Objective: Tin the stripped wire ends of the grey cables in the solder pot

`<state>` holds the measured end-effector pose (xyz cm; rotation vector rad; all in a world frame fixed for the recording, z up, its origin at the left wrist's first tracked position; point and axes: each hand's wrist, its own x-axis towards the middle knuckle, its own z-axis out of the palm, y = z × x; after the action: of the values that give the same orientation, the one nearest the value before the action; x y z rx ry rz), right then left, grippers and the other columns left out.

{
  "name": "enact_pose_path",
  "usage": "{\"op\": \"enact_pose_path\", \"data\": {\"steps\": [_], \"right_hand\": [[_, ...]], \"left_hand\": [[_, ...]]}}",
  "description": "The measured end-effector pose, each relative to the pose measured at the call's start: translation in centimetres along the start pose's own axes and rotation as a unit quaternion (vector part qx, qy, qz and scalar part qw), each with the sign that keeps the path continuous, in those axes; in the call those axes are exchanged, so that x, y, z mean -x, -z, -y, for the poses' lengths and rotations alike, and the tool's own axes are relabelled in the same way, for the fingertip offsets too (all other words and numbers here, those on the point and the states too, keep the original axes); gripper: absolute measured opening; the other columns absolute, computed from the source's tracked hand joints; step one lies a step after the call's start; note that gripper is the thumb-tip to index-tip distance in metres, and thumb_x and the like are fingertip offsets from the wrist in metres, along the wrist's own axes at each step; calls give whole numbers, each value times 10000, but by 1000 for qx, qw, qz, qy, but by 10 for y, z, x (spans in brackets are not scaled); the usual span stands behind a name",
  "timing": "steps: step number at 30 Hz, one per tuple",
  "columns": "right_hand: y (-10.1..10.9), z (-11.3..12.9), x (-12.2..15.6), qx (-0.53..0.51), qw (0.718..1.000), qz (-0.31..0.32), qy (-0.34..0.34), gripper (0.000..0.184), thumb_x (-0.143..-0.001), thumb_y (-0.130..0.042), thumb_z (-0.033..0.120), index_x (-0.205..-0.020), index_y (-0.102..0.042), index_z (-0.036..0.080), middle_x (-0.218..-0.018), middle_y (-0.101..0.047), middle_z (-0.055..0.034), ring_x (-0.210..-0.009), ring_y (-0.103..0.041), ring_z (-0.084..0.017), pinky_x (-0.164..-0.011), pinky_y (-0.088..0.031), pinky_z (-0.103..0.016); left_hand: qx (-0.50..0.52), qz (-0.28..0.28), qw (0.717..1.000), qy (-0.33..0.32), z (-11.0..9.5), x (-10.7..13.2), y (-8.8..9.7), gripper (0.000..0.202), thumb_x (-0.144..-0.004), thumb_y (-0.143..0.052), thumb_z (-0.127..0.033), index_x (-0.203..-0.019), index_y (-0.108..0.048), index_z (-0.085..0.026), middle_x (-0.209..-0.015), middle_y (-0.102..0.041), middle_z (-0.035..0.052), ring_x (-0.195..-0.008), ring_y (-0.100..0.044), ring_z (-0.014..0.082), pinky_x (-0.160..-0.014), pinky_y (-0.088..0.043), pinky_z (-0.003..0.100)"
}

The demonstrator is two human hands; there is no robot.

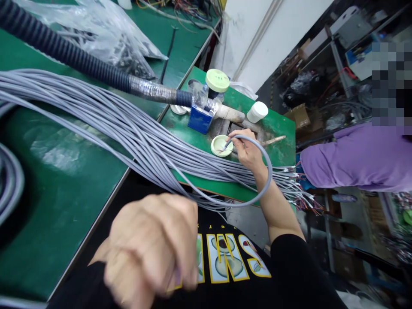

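Observation:
My right hand (pixel 247 148) pinches a grey cable (pixel 267 178) near its end. The cable's stripped, thin wires dip into a small pale green bowl (pixel 215 151) on the green table. From my fingers the cable loops out to the right, then back left over a long bundle of grey cables (pixel 138 124). Close to the camera, my left hand (pixel 154 244) is curled closed in front of my black shirt. It is slightly blurred, and whatever it may hold is hidden.
A black corrugated hose (pixel 96 66) runs to a blue box (pixel 200 119). Nearby stand a yellow-lidded container (pixel 217 81) and a white-lidded jar (pixel 257 111). Bare wire ends (pixel 309 199) overhang the table's right edge. A person in purple (pixel 354 159) is at the right; a plastic bag (pixel 106 38) lies behind.

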<state>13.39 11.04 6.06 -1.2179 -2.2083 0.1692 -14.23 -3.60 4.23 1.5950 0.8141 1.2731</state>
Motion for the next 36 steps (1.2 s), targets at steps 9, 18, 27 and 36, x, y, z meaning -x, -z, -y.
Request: {"op": "enact_pose_path", "data": {"steps": [9,18,27,36], "right_hand": [[-2,0,-6,23,1000,19,-6,234,-949,-415,322,-941,-627,222,-887,-668,-39,-885,-570,-194,-858,-404,-351],[-5,-6,-12,39,999,16,-22,217,-943,-433,315,-929,-637,242,-898,-688,-24,-863,-583,-191,-852,-400,-350],[24,-4,-10,15,995,-76,-55,221,-954,-407,317,-927,-613,242,-926,-681,-28,-955,-592,-212,-916,-415,-417],[35,-63,-13,35,987,-121,-103,251,-951,-393,353,-956,-604,216,-798,-668,-37,-861,-632,-199,-842,-470,-375]], "left_hand": [[-96,-215,967,-95,52,-55,-17,28,-790,-646,-185,-792,-665,-204,-749,-703,16,-711,-654,167,-659,-509,329],[-255,-168,949,-84,96,-53,-23,38,-792,-632,-212,-769,-657,-194,-751,-718,30,-736,-653,162,-737,-485,325],[-285,-215,926,-119,109,-49,-25,25,-761,-655,-219,-785,-656,-213,-783,-728,36,-818,-668,193,-806,-482,375],[-293,-230,920,-122,116,-47,-24,34,-752,-660,-244,-771,-653,-217,-816,-721,37,-894,-657,213,-883,-475,427]]}}
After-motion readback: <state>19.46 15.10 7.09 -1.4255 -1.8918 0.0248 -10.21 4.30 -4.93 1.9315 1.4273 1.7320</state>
